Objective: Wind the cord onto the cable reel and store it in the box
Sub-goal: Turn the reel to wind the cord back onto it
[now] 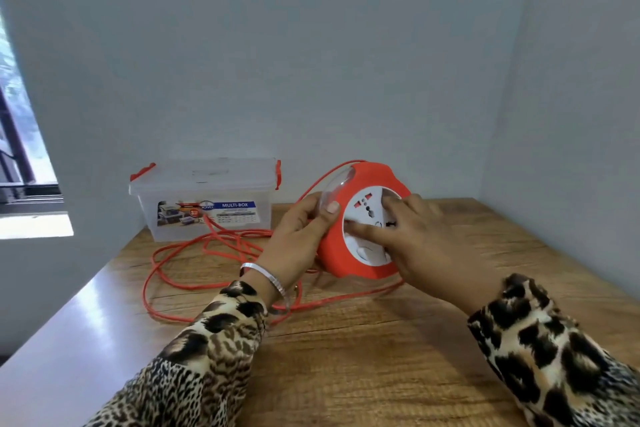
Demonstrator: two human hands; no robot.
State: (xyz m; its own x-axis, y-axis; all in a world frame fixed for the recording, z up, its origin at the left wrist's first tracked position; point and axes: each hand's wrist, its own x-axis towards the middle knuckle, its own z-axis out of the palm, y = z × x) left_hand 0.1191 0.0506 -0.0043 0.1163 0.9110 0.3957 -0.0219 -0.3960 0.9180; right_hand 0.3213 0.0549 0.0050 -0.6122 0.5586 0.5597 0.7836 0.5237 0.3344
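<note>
behind the cable reel [349, 253], loose cord [194, 250] sprawls before the closed box [204, 199].

The right hand [420, 239] is smeared with blur and covers part of the cable reel [360, 222]'s white face. The cord [194, 246] slips out of sight behind the left hand [298, 236]. Small print on the box [207, 198] label can't be read.
</note>
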